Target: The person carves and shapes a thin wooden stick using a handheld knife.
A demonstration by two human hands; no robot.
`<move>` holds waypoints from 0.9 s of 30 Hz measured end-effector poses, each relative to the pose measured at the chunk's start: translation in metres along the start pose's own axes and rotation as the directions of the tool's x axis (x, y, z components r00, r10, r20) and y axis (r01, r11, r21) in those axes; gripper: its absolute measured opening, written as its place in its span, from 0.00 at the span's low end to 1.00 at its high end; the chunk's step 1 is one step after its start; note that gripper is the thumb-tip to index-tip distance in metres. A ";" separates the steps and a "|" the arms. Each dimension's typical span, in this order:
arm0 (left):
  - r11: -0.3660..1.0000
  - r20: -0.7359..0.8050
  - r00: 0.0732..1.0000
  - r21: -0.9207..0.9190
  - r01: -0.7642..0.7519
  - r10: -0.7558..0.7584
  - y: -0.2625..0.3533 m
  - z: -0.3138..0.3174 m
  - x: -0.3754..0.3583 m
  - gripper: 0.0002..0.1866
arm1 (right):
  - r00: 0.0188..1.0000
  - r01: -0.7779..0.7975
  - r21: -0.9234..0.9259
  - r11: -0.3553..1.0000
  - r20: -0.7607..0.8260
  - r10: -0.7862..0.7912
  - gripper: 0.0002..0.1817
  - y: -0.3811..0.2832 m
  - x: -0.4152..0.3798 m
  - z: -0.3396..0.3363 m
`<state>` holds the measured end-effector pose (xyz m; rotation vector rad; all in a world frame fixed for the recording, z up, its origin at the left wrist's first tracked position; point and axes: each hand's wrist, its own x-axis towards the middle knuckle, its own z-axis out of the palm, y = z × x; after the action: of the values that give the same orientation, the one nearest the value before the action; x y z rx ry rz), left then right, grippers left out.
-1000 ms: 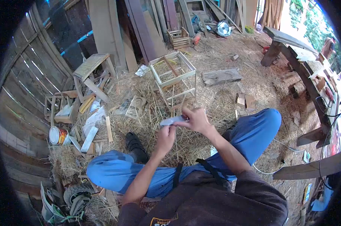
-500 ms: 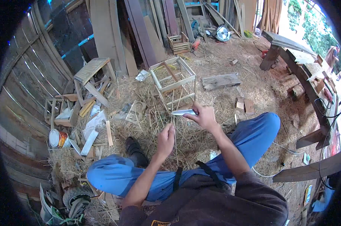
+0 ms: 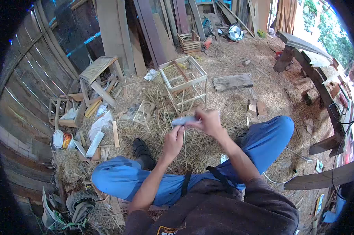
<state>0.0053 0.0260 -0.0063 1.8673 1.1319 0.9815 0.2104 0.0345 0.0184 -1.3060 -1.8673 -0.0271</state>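
My right hand (image 3: pixel 209 123) is closed around the handle of a knife (image 3: pixel 181 120), its blade pointing left and blurred by motion. Just below the blade, my left hand (image 3: pixel 173 144) pinches a thin, pale strip (image 3: pixel 185 143) that hangs down toward my lap; its exact material is hard to make out. The blade lies across the top of the left fingers, close to or touching the strip. Beyond both hands stands a small wooden frame (image 3: pixel 186 83) with slender legs and a brown crossbar.
Straw and shavings cover the ground (image 3: pixel 200 147). A slatted stool (image 3: pixel 98 68), wood offcuts and a paint can (image 3: pixel 62 139) are on the left. A plank (image 3: pixel 233 82) lies ahead. A heavy timber bench (image 3: pixel 316 78) runs along the right, with a circular saw (image 3: pixel 235 33) at the back.
The knife in my right hand has come down and left, closer to my left hand. My left hand still pinches the strip, and the view has shifted slightly.
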 end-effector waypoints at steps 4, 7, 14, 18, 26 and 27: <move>0.989 -0.129 0.992 -0.150 -0.017 -0.002 0.007 -0.001 0.006 0.15 | 0.978 -0.208 -0.082 0.975 -0.032 0.206 0.28 0.019 0.005 -0.007; 0.998 0.025 0.998 0.030 0.057 -0.058 -0.001 -0.009 0.003 0.16 | 0.996 0.026 -0.041 0.999 0.088 -0.022 0.28 -0.012 -0.003 -0.004; 0.998 0.018 0.999 -0.055 0.039 -0.038 -0.010 -0.002 0.003 0.16 | 0.992 -0.104 -0.062 0.993 0.061 0.108 0.29 0.004 -0.006 -0.002; 0.999 -0.012 1.000 -0.032 0.011 -0.012 0.014 -0.005 0.000 0.17 | 0.995 -0.091 -0.120 0.989 -0.044 0.086 0.28 0.016 0.005 -0.005; 0.998 -0.028 0.999 -0.056 -0.035 0.034 0.010 -0.002 -0.001 0.16 | 0.988 -0.140 -0.157 0.978 -0.089 0.127 0.29 0.020 0.005 -0.008; 0.994 -0.069 0.995 -0.075 -0.073 0.068 0.010 -0.001 0.001 0.16 | 0.976 -0.213 -0.193 0.958 -0.093 0.198 0.29 0.023 0.007 -0.012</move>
<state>0.0083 0.0238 0.0027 1.8347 1.0575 1.1194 0.2352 0.0454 0.0208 -1.6125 -1.6923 -0.1565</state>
